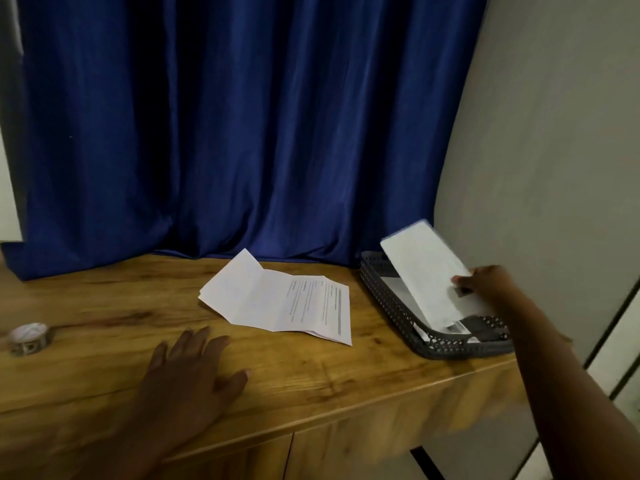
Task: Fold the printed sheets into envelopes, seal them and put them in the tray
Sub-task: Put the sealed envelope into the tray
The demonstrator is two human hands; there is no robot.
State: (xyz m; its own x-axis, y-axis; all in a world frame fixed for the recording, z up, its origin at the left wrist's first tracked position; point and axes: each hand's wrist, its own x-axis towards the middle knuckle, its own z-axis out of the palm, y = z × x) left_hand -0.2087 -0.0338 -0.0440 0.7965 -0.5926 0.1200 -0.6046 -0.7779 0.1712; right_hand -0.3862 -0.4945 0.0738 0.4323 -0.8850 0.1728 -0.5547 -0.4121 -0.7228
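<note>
My right hand (485, 284) pinches a folded white envelope (424, 268) by its near edge and holds it tilted over the dark perforated tray (388, 303) at the table's right end. Other white paper lies inside the tray beneath it. Printed sheets (277, 299), creased and partly unfolded, lie on the wooden table (104, 306) in the middle. My left hand (194, 368) rests flat on the table with fingers spread, apart from the sheets.
A roll of patterned tape (29, 337) sits at the far left of the table. A blue curtain (242, 133) hangs behind the table and a pale wall (554, 133) stands at the right. The table's front edge runs below my left hand.
</note>
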